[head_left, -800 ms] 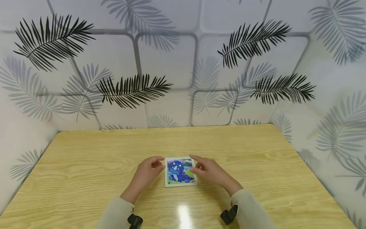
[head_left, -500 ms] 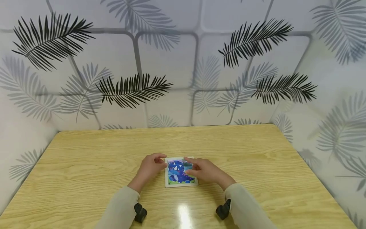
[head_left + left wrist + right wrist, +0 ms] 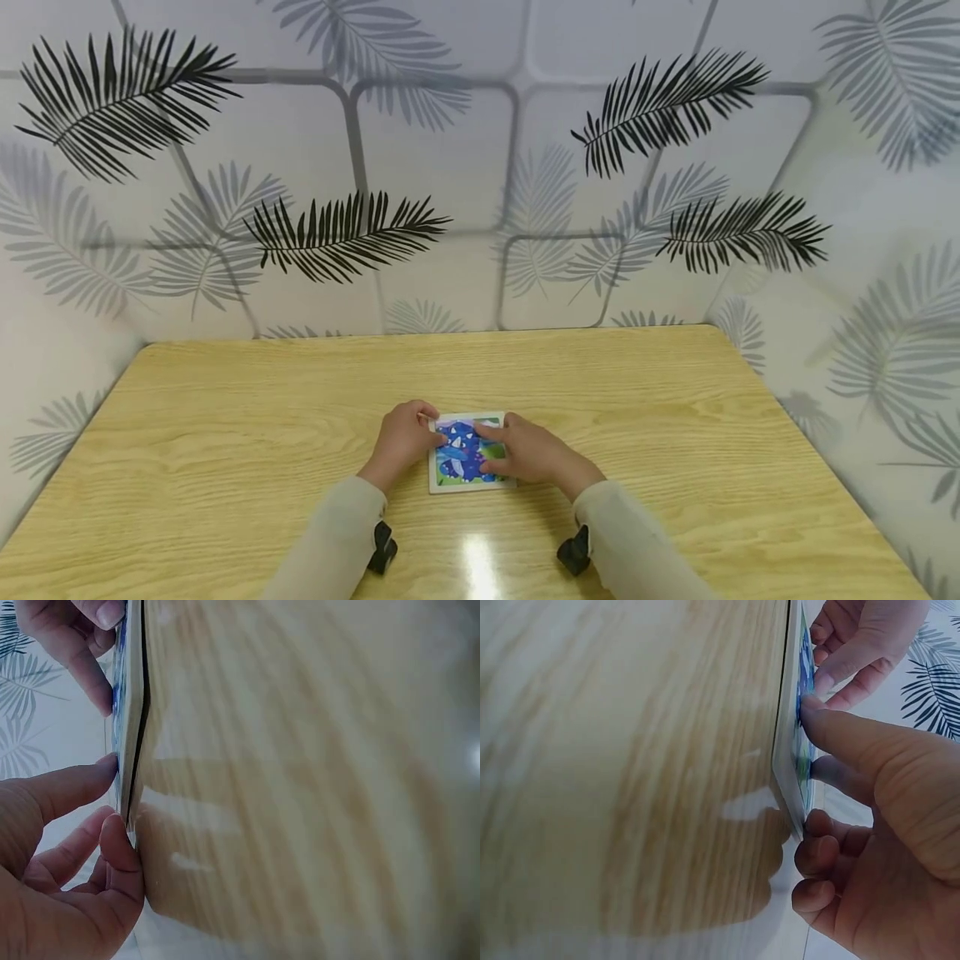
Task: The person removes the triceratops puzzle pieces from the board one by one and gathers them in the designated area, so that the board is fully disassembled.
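A square picture board point(image 3: 459, 451), with a blue cartoon dinosaur and a pale rim, lies on the table. My left hand point(image 3: 402, 443) holds its left side, the thumb over the picture. In the left wrist view, the curled fingers of that hand point(image 3: 71, 877) meet the corner of the board point(image 3: 133, 705). From the right, my right hand point(image 3: 538, 452) rests its thumb and index finger, spread apart, on the picture. The right wrist view shows the other fingers of this hand point(image 3: 904, 810) bent beside the edge of the board point(image 3: 786, 735).
The wood-grain table point(image 3: 225, 442) extends around the board on all sides. Behind its far edge stands a pale wall point(image 3: 442, 283) with a leaf pattern. Dark wrist cameras sit at both sleeves.
My left hand has moved right onto the board's left side and its thumb now covers part of the picture. My right hand has shifted left, its fingers farther over the picture.
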The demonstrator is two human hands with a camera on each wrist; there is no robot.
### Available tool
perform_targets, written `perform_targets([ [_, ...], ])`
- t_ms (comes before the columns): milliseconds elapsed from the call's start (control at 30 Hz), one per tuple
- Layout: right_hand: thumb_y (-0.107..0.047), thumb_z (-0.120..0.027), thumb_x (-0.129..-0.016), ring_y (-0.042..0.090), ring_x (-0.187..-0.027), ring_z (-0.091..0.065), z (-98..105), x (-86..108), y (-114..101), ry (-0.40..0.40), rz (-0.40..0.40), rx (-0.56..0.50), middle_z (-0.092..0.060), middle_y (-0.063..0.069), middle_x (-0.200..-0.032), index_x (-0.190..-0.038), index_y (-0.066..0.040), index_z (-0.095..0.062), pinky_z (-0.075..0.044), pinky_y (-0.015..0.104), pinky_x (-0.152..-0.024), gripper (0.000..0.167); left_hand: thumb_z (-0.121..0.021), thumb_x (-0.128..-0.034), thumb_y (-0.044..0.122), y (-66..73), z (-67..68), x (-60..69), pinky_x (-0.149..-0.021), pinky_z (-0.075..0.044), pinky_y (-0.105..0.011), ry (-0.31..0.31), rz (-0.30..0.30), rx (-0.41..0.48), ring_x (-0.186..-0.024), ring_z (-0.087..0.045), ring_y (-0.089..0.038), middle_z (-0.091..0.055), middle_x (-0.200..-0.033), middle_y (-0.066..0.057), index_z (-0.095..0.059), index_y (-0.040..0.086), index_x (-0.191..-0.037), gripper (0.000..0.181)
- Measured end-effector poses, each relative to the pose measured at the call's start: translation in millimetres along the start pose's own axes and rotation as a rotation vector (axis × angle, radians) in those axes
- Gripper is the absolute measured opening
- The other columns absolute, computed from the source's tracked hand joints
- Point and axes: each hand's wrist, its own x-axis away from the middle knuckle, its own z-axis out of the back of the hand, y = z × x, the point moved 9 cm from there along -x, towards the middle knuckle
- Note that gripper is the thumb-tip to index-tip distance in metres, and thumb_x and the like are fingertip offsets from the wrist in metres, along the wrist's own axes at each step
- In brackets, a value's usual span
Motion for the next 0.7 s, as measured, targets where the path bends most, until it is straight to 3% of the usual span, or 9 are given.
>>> perform_targets([
  [400, -0.042, -0.063, -0.088, 0.021, -0.084, -0.054, 4.1, 0.7, -3.9, 0.003, -0.017, 0.061, -0.052, 0.022, -0.119, -0.144, -0.020, -0.043, -0.051, 0.041, -0.082, 0.063, -0.080, -0.0735, 0.007, 3.5, 2.9, -3.1, -0.066, -0.041, -0.030, 0.029, 0.034, -0.022, -0.078, -0.049, -0.021, -0.056, -0.085, -0.007, -0.068, 0.002, -0.092, 0.022],
  [700, -0.042, -0.065, -0.088, 0.019, -0.082, -0.052, 2.7, 0.0, -4.1, -0.013, -0.027, 0.048, -0.054, 0.018, -0.113, -0.143, -0.020, -0.045, -0.051, 0.039, -0.081, 0.063, -0.079, -0.0740, 0.004, -2.1, -1.7, -7.9, -0.061, -0.039, -0.027, -0.041, 0.058, -0.007, -0.072, -0.047, -0.020, -0.051, -0.077, -0.006, -0.065, 0.003, -0.093, 0.023],
])
